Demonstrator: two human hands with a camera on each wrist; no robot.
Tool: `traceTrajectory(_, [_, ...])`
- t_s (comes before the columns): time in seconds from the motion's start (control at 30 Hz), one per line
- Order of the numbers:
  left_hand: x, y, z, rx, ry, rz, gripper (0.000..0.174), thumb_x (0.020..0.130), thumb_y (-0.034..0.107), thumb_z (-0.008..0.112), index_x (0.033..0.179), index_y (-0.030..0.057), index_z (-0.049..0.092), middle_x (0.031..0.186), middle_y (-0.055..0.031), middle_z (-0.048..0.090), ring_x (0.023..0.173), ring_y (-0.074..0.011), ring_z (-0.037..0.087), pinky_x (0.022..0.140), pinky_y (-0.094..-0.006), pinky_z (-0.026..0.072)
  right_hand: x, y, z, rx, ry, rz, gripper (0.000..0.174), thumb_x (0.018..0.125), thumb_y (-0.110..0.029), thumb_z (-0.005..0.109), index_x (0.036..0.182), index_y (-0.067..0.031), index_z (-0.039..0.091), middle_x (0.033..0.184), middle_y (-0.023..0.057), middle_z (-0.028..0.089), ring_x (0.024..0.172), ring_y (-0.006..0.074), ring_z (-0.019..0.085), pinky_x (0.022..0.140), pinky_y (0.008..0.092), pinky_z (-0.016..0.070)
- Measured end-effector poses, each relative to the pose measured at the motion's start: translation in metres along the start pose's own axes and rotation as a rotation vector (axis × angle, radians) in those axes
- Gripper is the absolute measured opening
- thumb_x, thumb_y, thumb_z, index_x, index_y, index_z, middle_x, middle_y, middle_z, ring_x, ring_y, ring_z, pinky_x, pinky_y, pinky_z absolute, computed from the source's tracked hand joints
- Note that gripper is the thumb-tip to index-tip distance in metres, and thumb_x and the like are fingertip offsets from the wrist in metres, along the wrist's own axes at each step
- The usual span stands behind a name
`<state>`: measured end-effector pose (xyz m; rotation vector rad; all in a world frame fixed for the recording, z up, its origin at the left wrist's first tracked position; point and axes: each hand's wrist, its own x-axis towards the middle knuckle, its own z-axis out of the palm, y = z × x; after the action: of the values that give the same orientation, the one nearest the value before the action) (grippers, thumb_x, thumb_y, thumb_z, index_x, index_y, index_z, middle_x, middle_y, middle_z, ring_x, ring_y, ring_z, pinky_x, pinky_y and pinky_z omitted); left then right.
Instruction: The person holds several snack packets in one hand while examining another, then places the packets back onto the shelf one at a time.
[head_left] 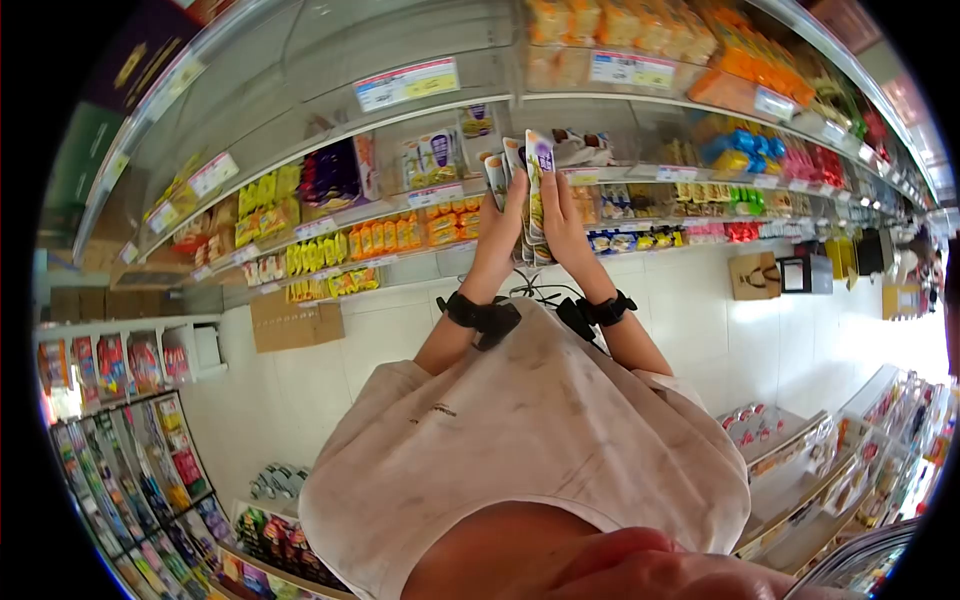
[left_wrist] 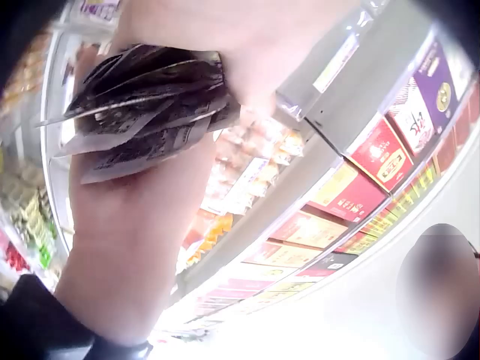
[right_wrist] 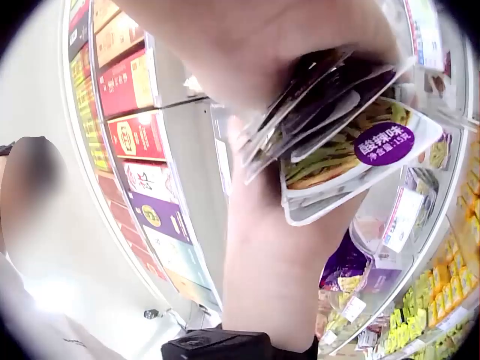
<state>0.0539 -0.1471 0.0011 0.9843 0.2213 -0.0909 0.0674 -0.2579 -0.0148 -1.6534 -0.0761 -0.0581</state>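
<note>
Both hands hold a stack of flat snack packets (head_left: 536, 205) upright between them, in front of a shelf. My left hand (head_left: 497, 235) grips the stack from the left, its thumb along the packets. From the right, my right hand (head_left: 566, 232) grips the same stack, thumb also up along it. The packets fan apart a little at the top. In the right wrist view the front packet (right_wrist: 322, 165) has a purple oval label and a picture of green shreds. Dark packet backs (left_wrist: 150, 112) show in the left wrist view.
Behind the hands, a shelf bin (head_left: 430, 165) holds similar packets, with a price tag (head_left: 435, 194) on its edge. Yellow and orange snacks (head_left: 385, 237) fill the tier below. A cardboard box (head_left: 297, 320) stands on the floor at left, paper bags (head_left: 754, 276) at right.
</note>
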Motion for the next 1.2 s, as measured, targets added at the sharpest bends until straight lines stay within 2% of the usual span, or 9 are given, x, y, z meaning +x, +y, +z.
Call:
traceTrajectory(0.17, [-0.012, 0.046, -0.045, 0.032, -0.004, 0.042, 0.053, 0.081, 0.015, 0.084, 0.124, -0.0008, 0.058, 0.115, -0.0090, 0.068, 0.098, -0.0161, 0.068, 0.080, -0.0303, 0.0552, 0.005, 0.010, 0.055, -0.031, -0.181, 0.175, 0.067, 0.109, -0.049, 0.030, 0.150, 0.0044, 0.035, 0.148, 0.0243, 0.045, 0.139, 0.0311, 0.042, 0.114, 0.0340, 0.0312])
traceTrajectory(0.2, [-0.020, 0.055, -0.060, -0.026, -0.019, 0.054, 0.045, 0.082, 0.013, 0.082, 0.120, -0.0008, 0.061, 0.110, -0.0095, 0.069, 0.094, -0.0171, 0.070, 0.079, -0.0305, 0.0565, 0.009, -0.005, 0.068, 0.235, -0.299, 0.315, 0.075, 0.108, -0.054, 0.028, 0.155, 0.0042, 0.027, 0.158, 0.0233, 0.033, 0.149, 0.0310, 0.029, 0.119, 0.0321, 0.0230])
traceTrajectory(0.3, [-0.023, 0.068, -0.115, -0.063, 0.098, 0.040, 0.038, 0.090, 0.007, 0.068, 0.126, -0.0020, 0.057, 0.119, -0.0103, 0.066, 0.107, -0.0190, 0.065, 0.090, -0.0318, 0.0524, 0.021, 0.024, 0.114, 0.285, -0.436, 0.323, 0.074, 0.108, -0.055, 0.029, 0.154, 0.0023, 0.029, 0.158, 0.0202, 0.035, 0.147, 0.0279, 0.031, 0.119, 0.0318, 0.0230])
traceTrajectory(0.47, [-0.059, 0.079, -0.178, 0.191, 0.159, 0.430, 0.033, 0.095, 0.010, 0.060, 0.126, 0.0001, 0.057, 0.118, -0.0093, 0.065, 0.107, -0.0190, 0.065, 0.091, -0.0327, 0.0532, 0.018, -0.031, 0.170, 0.258, -0.650, 0.267, 0.071, 0.108, -0.051, 0.032, 0.156, 0.0001, 0.027, 0.158, 0.0150, 0.035, 0.142, 0.0223, 0.038, 0.118, 0.0303, 0.0264])
traceTrajectory(0.67, [-0.080, 0.130, -0.194, -0.205, 0.232, 0.335, 0.046, 0.094, 0.024, 0.059, 0.130, -0.0031, 0.054, 0.116, -0.0117, 0.066, 0.106, -0.0242, 0.067, 0.095, -0.0357, 0.0528, 0.093, 0.016, 0.178, -0.183, -0.359, 0.001, 0.079, 0.103, -0.058, 0.039, 0.149, 0.0060, 0.036, 0.140, 0.0268, 0.055, 0.133, 0.0354, 0.052, 0.110, 0.0365, 0.0390])
traceTrajectory(0.73, [-0.083, 0.139, -0.201, -0.244, 0.194, 0.299, 0.046, 0.093, 0.023, 0.061, 0.130, -0.0022, 0.053, 0.117, -0.0118, 0.066, 0.106, -0.0236, 0.067, 0.093, -0.0361, 0.0536, 0.112, 0.014, 0.177, -0.480, -0.406, 0.170, 0.066, 0.101, -0.046, 0.049, 0.139, 0.0080, 0.046, 0.119, 0.0332, 0.063, 0.122, 0.0430, 0.058, 0.103, 0.0459, 0.0455])
traceTrajectory(0.83, [-0.074, 0.125, -0.237, -0.134, 0.233, 0.351, 0.044, 0.090, 0.016, 0.064, 0.130, 0.0003, 0.053, 0.116, -0.0111, 0.065, 0.103, -0.0214, 0.068, 0.089, -0.0348, 0.0554, 0.159, 0.126, 0.188, -0.867, -0.388, -0.073, 0.059, 0.097, -0.040, 0.059, 0.128, 0.0102, 0.051, 0.112, 0.0351, 0.064, 0.110, 0.0471, 0.062, 0.094, 0.0475, 0.0502])
traceTrajectory(0.97, [-0.069, 0.137, -0.244, -0.261, 0.195, 0.228, 0.047, 0.087, 0.010, 0.068, 0.130, 0.0007, 0.052, 0.116, -0.0100, 0.064, 0.101, -0.0204, 0.068, 0.085, -0.0340, 0.0568, 0.162, 0.136, 0.197, -1.095, -0.348, -0.047, 0.064, 0.092, -0.037, 0.065, 0.132, 0.0099, 0.047, 0.125, 0.0347, 0.057, 0.122, 0.0468, 0.054, 0.098, 0.0510, 0.0482])
traceTrajectory(1.2, [-0.059, 0.133, -0.258, -0.330, 0.177, 0.135, 0.049, 0.085, 0.007, 0.071, 0.130, 0.0018, 0.051, 0.116, -0.0102, 0.064, 0.101, -0.0207, 0.068, 0.083, -0.0341, 0.0575, 0.153, 0.122, 0.209, -0.874, -0.223, -0.173, 0.071, 0.083, -0.021, 0.075, 0.141, 0.0062, 0.045, 0.113, 0.0286, 0.066, 0.105, 0.0417, 0.065, 0.087, 0.0458, 0.0536])
